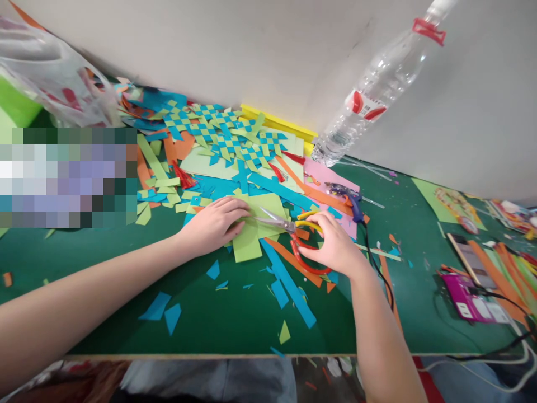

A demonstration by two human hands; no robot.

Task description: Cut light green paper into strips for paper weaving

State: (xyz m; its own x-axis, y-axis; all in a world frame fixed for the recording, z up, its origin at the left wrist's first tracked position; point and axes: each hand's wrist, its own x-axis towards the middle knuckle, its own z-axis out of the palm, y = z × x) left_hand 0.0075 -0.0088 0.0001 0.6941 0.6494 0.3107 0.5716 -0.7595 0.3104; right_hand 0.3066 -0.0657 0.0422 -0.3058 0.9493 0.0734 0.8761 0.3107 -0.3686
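My right hand (333,243) is wrapped round the handles of a pair of scissors (287,225), one handle yellow and one red. The blades are a little apart and point left, over a sheet of light green paper (268,210). My left hand (216,224) holds that green paper at its left side, with fingers together and the thumb beneath them. Blue paper strips (293,288) and orange strips lie under and around the sheet. Behind it are several woven blue-and-green checkered paper pieces (229,143), with red tassels (184,176) among them.
A plastic bottle (377,78) stands at the back against the grey wall. A blue glue gun (354,204) with a black cord rests on pink paper. Further right are a phone (470,260) and a purple box (470,299) with cables. A plastic bag (54,73) sits back left.
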